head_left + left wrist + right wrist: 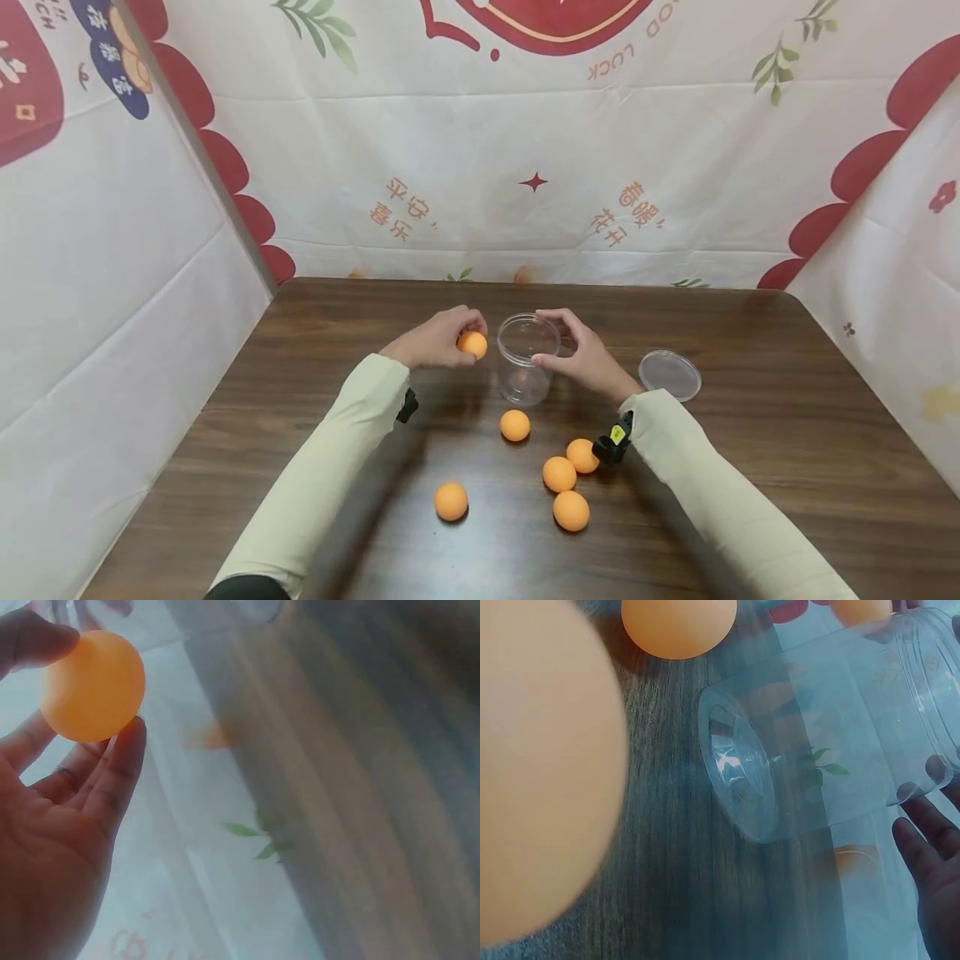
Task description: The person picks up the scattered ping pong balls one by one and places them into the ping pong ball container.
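My left hand [442, 337] pinches an orange ping-pong ball [472, 345] between thumb and fingers, to the left of a clear plastic jar [525, 379] and near its rim. The left wrist view shows the same ball [94, 686] held by the fingertips. My right hand [581, 354] grips the jar near its threaded mouth, thumb in front and fingers behind. The jar stands upright without its lid, and no ball shows inside it in the right wrist view. Just in front of the jar lies another ping-pong ball [515, 425].
A clear round lid [670, 375] lies flat at the right, beyond my right wrist. Three ping-pong balls [559, 474] cluster close to my right wrist camera. One more ball [451, 502] lies nearer the front. Printed cloth [480, 167] walls the brown wooden table [330, 333].
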`<action>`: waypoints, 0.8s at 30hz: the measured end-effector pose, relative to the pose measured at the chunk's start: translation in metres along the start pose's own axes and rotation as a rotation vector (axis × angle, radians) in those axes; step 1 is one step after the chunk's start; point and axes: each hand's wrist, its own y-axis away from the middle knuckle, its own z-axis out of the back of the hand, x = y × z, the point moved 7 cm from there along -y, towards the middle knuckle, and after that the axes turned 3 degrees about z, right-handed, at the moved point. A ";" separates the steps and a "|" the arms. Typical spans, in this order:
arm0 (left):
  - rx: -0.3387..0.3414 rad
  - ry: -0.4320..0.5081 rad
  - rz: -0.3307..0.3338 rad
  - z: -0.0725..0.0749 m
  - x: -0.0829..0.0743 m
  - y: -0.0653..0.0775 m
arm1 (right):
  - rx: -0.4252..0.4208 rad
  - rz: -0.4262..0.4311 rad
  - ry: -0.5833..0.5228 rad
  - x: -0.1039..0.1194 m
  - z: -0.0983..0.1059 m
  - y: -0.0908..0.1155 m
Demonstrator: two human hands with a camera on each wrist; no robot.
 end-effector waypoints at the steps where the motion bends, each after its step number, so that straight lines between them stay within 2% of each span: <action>1: -0.005 -0.010 0.000 0.003 -0.001 -0.002 | -0.002 0.000 -0.003 0.000 0.001 0.000; 8: -0.042 -0.014 -0.012 0.021 -0.011 -0.016 | -0.005 -0.003 -0.016 -0.002 0.000 0.000; 14: -0.070 0.033 -0.029 0.025 -0.019 -0.018 | 0.010 -0.009 -0.041 -0.002 -0.008 0.001; 19: -0.107 0.050 -0.115 0.026 -0.035 -0.026 | 0.009 -0.020 -0.044 0.000 -0.007 0.003; 24: -0.107 0.052 -0.170 0.025 -0.051 -0.036 | 0.028 -0.028 -0.053 0.002 -0.002 0.001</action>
